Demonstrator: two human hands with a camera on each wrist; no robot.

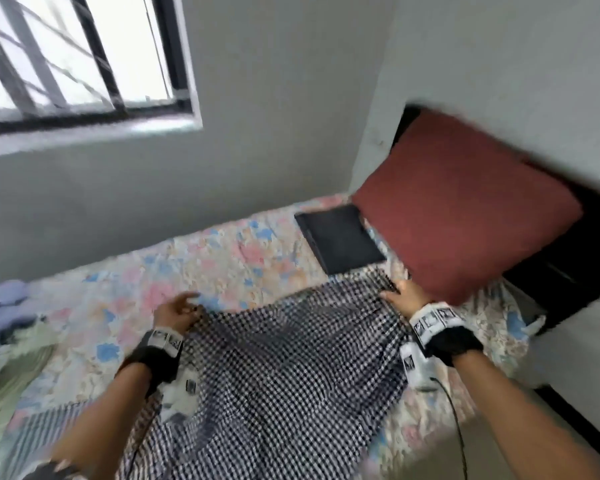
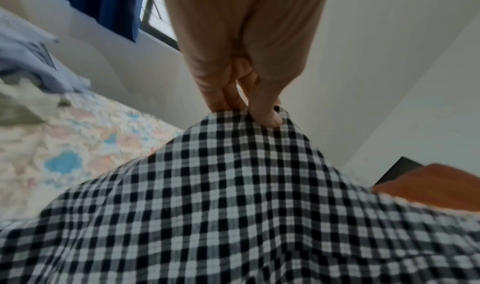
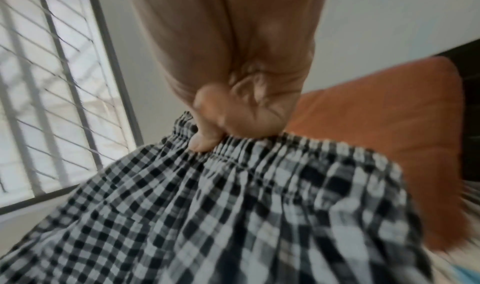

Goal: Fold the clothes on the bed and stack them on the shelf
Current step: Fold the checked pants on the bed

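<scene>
A black-and-white checked garment (image 1: 284,368) with an elastic waistband lies spread over the floral bed (image 1: 222,258). My left hand (image 1: 177,311) pinches its far left edge between thumb and fingers; the left wrist view shows that pinch on the checked cloth (image 2: 233,185). My right hand (image 1: 404,294) grips the gathered waistband at the far right, beside the pillow. In the right wrist view the right hand (image 3: 223,124) has its thumb curled over the waistband (image 3: 259,146). No shelf is in view.
A red pillow (image 1: 465,206) leans at the head of the bed, with a flat black laptop-like slab (image 1: 340,239) beside it. A pile of blue and green clothes (image 1: 4,327) lies at the left edge. A barred window (image 1: 73,57) is on the far wall.
</scene>
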